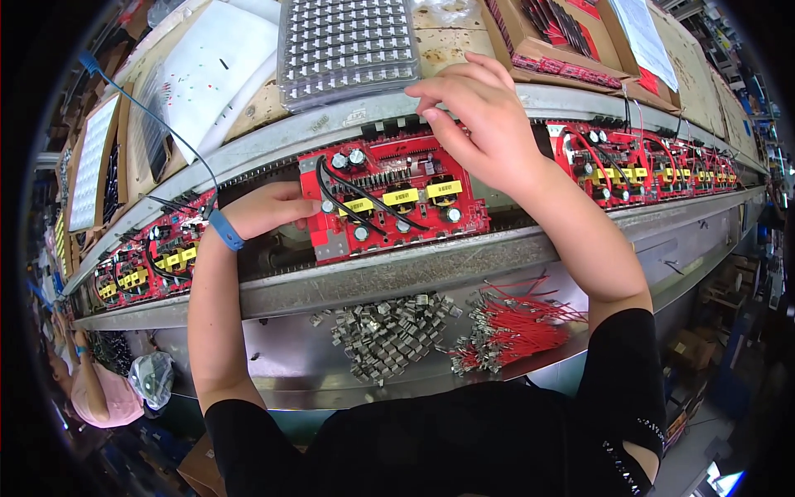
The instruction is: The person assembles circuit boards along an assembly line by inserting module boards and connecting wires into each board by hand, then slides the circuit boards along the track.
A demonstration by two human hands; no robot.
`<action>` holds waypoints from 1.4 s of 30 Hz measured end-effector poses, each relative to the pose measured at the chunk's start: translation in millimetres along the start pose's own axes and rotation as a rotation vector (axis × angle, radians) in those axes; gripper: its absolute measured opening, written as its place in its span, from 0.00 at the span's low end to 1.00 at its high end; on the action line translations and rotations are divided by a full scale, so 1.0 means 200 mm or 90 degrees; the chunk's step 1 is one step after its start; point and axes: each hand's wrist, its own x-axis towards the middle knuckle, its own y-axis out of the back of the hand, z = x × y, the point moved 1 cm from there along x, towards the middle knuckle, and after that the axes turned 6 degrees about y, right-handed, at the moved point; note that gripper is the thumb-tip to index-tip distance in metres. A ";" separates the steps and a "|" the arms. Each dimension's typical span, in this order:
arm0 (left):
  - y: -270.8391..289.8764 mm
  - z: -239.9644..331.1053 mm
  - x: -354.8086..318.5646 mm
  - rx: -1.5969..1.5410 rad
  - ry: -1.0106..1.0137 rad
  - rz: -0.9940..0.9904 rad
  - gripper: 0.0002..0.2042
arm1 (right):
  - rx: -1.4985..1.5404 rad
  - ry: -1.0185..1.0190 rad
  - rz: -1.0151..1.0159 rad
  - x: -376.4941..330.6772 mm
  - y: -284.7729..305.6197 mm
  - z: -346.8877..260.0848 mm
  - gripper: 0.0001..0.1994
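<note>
Left hand [261,209] fingers pinching red circuit board [389,199] edge; right hand [476,116] fingers curled, pressing far edge. Risk: board tilting off conveyor rail [397,269] under uneven pressure.

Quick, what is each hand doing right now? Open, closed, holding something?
Left hand: fingers curled on the left edge of the red circuit board, gripping it.
Right hand: fingertips pinched at the board's top edge; what they hold cannot be told.

red circuit board's [389,203] upper right corner hidden beneath the right hand [480,124]
</note>
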 end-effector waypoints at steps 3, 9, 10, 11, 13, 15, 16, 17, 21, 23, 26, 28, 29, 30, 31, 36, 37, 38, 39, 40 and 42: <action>0.02 -0.02 0.01 0.039 0.027 -0.016 0.24 | -0.001 -0.003 0.004 0.00 -0.01 0.00 0.12; 0.03 -0.06 0.04 0.049 0.010 -0.018 0.27 | -0.015 0.003 0.018 0.00 -0.01 -0.01 0.11; 0.03 -0.06 0.04 0.049 0.010 -0.018 0.27 | -0.016 0.003 0.019 0.00 -0.01 0.00 0.11; 0.03 -0.06 0.03 0.051 0.012 -0.013 0.27 | -0.017 0.003 0.019 0.00 -0.01 0.00 0.11; 0.02 -0.04 0.02 0.051 0.013 -0.006 0.27 | -0.018 0.003 0.017 0.00 -0.01 0.00 0.11; -0.01 -0.01 0.00 0.020 0.013 0.022 0.23 | -0.016 0.005 0.014 0.00 -0.01 0.00 0.11; -0.01 -0.01 0.00 0.018 0.013 0.024 0.23 | -0.019 0.003 0.010 0.00 -0.01 0.00 0.11; -0.01 0.00 0.00 0.016 0.010 0.018 0.23 | -0.019 0.002 0.007 0.00 -0.01 0.00 0.11; 0.00 0.00 0.00 0.011 0.001 0.015 0.25 | -0.021 0.005 -0.006 0.01 0.00 0.00 0.10; -0.02 0.00 0.00 -0.002 -0.014 0.026 0.28 | -0.014 0.003 -0.014 0.01 0.01 -0.01 0.10; 0.00 -0.07 0.05 0.048 -0.011 0.025 0.31 | -0.012 0.003 -0.027 0.02 0.00 -0.01 0.11; 0.02 -0.08 0.05 0.071 -0.008 0.030 0.33 | -0.032 -0.015 -0.053 0.02 0.01 -0.02 0.11; 0.01 -0.03 0.04 0.082 -0.005 0.023 0.33 | -0.036 -0.014 -0.060 0.01 0.02 0.00 0.11; 0.00 -0.01 0.02 0.092 0.002 0.021 0.32 | -0.029 -0.007 -0.060 0.01 0.02 -0.01 0.11; 0.00 -0.02 0.03 0.097 -0.001 0.026 0.33 | -0.034 -0.006 -0.060 0.02 0.02 -0.01 0.11; 0.00 -0.01 0.02 0.096 0.011 0.027 0.34 | -0.048 -0.022 -0.084 0.02 0.01 -0.02 0.11; -0.01 -0.01 0.02 0.105 0.007 0.026 0.34 | -0.045 -0.022 -0.081 0.02 0.01 -0.03 0.11; -0.01 0.00 0.01 0.116 0.001 0.024 0.35 | -0.043 -0.019 -0.083 0.02 0.02 -0.03 0.11; -0.01 0.02 0.00 0.117 0.003 0.020 0.35 | -0.046 -0.018 -0.082 0.02 0.02 -0.03 0.11; -0.01 0.02 0.00 0.114 0.003 0.021 0.35 | -0.049 -0.017 -0.081 0.02 0.02 -0.03 0.10; 0.00 0.02 0.00 0.121 -0.005 0.023 0.35 | -0.050 -0.015 -0.084 0.03 0.02 -0.03 0.10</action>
